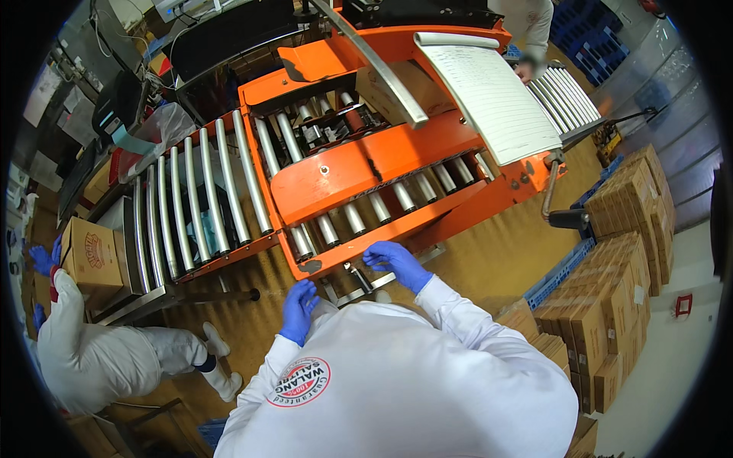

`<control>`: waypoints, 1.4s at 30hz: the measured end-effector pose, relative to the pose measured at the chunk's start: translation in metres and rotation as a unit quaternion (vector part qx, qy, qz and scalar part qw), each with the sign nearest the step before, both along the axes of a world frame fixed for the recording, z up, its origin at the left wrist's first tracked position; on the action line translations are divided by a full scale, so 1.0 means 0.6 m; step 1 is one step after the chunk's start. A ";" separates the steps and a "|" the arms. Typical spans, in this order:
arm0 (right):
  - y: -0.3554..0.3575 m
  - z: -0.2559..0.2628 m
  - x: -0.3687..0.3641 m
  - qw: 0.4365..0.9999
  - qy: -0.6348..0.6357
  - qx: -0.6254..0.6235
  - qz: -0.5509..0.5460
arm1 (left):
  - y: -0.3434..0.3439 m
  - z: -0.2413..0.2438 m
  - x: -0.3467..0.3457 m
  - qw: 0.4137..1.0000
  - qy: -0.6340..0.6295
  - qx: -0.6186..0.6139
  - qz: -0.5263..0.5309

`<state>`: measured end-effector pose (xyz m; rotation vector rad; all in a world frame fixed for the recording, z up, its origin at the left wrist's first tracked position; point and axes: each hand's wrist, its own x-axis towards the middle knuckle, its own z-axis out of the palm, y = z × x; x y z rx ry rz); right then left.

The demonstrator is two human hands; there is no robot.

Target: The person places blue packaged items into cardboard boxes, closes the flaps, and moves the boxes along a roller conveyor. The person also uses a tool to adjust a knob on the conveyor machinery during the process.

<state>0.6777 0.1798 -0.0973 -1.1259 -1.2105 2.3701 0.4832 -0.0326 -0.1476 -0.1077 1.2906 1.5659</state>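
Before me stands an orange carton taping machine point(326, 177) with metal rollers point(378, 207) running through it. My right hand point(398, 264), in a blue glove, hovers at the front rail point(343, 255) with fingers bent and nothing visible in them; whether it touches the rail cannot be told. Also gloved in blue, my left hand point(299, 312) is raised just off the machine's near left corner, its fingers loosely curled and empty. A cardboard carton point(404, 89) sits inside on the far side, partly hidden by a metal bar point(372, 63).
A roller conveyor point(197, 200) joins on the left, where a co-worker point(97, 355) handles a carton point(91, 255). A lined notepad point(495, 97) lies atop the machine near a crank handle point(567, 218). Flattened carton stacks point(595, 292) stand right; another person point(529, 34) is beyond.
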 end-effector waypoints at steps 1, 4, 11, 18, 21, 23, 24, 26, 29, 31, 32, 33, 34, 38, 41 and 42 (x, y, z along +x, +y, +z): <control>0.000 -0.004 -0.005 1.000 -0.006 0.008 -0.012 | 0.009 0.021 -0.024 0.999 0.031 0.008 -0.005; 0.002 -0.018 -0.025 0.997 -0.030 0.038 -0.052 | 0.042 0.073 -0.107 0.980 0.170 0.047 -0.097; -0.044 0.011 -0.096 0.903 -0.251 0.287 -0.200 | 0.047 0.086 -0.318 0.887 0.364 0.098 -0.268; -0.127 0.071 -0.149 0.772 -0.437 0.433 -0.159 | 0.011 0.050 -0.421 0.773 0.466 0.128 -0.410; -0.157 0.070 -0.157 0.747 -0.488 0.433 -0.130 | -0.004 0.049 -0.421 0.735 0.476 0.156 -0.456; -0.174 0.071 -0.158 0.747 -0.492 0.430 -0.126 | -0.019 0.036 -0.414 0.723 0.474 0.177 -0.470; -0.184 0.073 -0.163 0.754 -0.482 0.427 -0.131 | -0.029 0.036 -0.410 0.715 0.481 0.174 -0.476; -0.208 0.073 -0.168 0.746 -0.476 0.444 -0.142 | -0.050 0.028 -0.399 0.715 0.476 0.172 -0.483; -0.258 0.061 -0.180 0.690 -0.478 0.512 -0.182 | -0.086 0.029 -0.379 0.727 0.474 0.165 -0.469; -0.303 0.045 -0.199 0.640 -0.470 0.563 -0.229 | -0.107 0.039 -0.364 0.744 0.466 0.155 -0.454; -0.325 0.043 -0.210 0.650 -0.460 0.560 -0.230 | -0.117 0.044 -0.356 0.754 0.456 0.148 -0.448; -0.354 0.037 -0.220 0.688 -0.431 0.543 -0.214 | -0.134 0.047 -0.348 0.765 0.446 0.140 -0.444; -0.382 0.031 -0.230 0.722 -0.401 0.528 -0.198 | -0.146 0.047 -0.337 0.773 0.451 0.154 -0.418; -0.491 0.005 -0.253 0.794 -0.321 0.496 -0.141 | -0.188 0.066 -0.305 0.783 0.454 0.103 -0.413; -0.546 -0.029 -0.249 0.780 -0.317 0.523 -0.130 | -0.185 0.063 -0.313 0.781 0.476 0.109 -0.389; -0.549 -0.025 -0.244 0.784 -0.320 0.515 -0.131 | -0.173 0.062 -0.327 0.781 0.489 0.106 -0.373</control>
